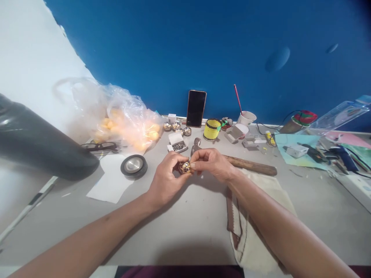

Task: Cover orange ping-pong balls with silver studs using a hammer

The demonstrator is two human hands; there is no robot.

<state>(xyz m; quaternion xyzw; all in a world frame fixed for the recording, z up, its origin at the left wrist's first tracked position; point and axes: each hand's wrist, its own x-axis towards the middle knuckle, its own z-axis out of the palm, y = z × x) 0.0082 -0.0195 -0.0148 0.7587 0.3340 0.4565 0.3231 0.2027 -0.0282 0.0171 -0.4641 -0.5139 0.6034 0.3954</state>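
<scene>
Along the rear edge of the gray table (188, 231), a blue wall (162, 50) is seen, adjoined at the left by a white wall (26, 50). At the center of the work area, a studded ball (184, 167) is held above the table surface. It is gripped by the left hand (165, 175), between the thumb below and the curled fingers above. The thumb and index fingertip of the right hand (213, 164) are pressed together against the right side of the ball; whether a small part is pinched between them cannot be told. Just beyond the hands, an open white box (178, 146) is filled with small metallic pieces, and a group of shiny balls (176, 126) is placed behind it. A hammer (252, 165) is laid behind the right hand, its shaft partly hidden by that hand. Beige cloth (275, 189) is spread beneath the right forearm. At the left, a black ring with a silver center (133, 166) is positioned by a white sheet (111, 183), and orange balls (111, 125) are contained in a clear plastic bag (124, 96). A phone (197, 108) is propped upright against the blue wall, near a yellow container (212, 130).
</scene>
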